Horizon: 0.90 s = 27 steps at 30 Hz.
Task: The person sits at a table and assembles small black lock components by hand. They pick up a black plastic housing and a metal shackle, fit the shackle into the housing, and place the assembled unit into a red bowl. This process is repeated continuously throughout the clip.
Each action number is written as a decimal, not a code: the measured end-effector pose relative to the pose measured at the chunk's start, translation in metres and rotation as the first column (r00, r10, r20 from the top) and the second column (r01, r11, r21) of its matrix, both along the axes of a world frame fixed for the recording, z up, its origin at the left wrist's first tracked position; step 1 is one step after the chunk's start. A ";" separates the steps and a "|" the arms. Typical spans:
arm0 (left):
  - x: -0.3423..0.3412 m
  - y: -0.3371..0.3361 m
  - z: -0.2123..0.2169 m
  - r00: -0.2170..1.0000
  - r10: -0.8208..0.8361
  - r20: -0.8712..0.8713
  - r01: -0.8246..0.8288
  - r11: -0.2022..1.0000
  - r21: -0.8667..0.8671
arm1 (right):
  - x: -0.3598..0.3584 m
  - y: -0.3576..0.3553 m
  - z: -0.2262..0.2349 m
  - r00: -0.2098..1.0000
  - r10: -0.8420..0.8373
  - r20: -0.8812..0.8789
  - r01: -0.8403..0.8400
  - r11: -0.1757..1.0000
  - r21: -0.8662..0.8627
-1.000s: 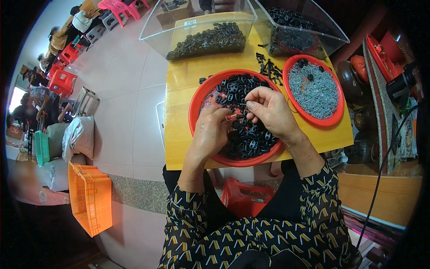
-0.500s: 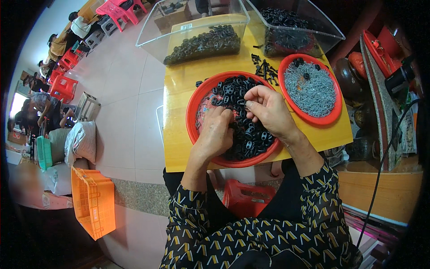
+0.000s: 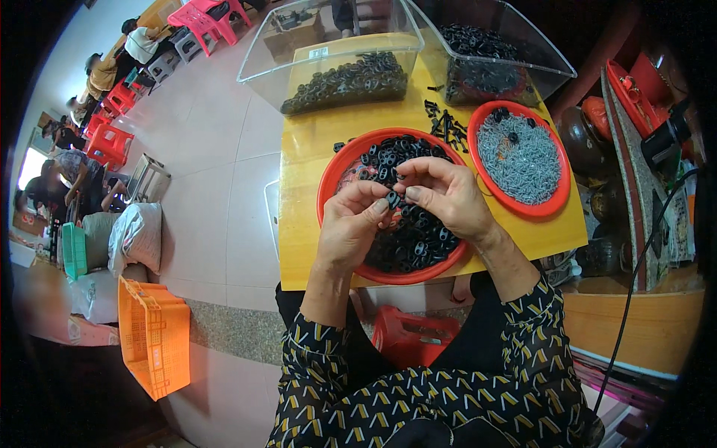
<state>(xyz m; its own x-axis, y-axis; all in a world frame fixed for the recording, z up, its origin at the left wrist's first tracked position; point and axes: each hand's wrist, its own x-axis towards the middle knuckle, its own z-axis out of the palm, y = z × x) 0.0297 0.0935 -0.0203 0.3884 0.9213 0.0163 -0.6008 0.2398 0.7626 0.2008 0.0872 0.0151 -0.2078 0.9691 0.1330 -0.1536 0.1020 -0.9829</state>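
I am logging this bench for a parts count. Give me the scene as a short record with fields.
surface: yellow table
left hand: pinching a small black part at the fingertips
right hand: meets the left on the same part, thumb and forefinger closed on it
below the hands: red bowl heaped with small black parts
right of it: red dish of grey metal pieces
far edge: two clear bins holding black parts
loose on table: a few black pieces between the bowls
floor at left: orange crate
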 end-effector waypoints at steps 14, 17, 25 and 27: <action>0.005 -0.005 0.000 0.998 0.070 0.008 -0.070 0.998 0.011 | -0.003 0.004 -0.008 0.995 0.071 -0.072 -0.068 0.997 0.042; 0.004 -0.007 0.002 0.997 0.073 0.015 -0.074 0.997 0.016 | -0.004 0.003 -0.007 0.997 0.056 -0.062 -0.054 0.998 0.034; 0.004 -0.005 -0.005 0.965 -0.048 0.256 0.094 0.981 -0.168 | -0.005 0.001 -0.002 0.996 0.049 -0.078 -0.049 0.999 0.009; 0.004 -0.005 -0.005 0.961 -0.047 0.271 0.119 0.960 -0.254 | -0.007 0.002 -0.006 0.999 0.029 -0.034 -0.026 0.994 0.103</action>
<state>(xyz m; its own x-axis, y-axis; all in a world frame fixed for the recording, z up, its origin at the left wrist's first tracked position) 0.0338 0.0883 -0.0249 0.4787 0.8707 -0.1132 -0.7386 0.4690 0.4841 0.1937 0.0888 0.0090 -0.2275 0.9440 0.2389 -0.1920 0.1971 -0.9614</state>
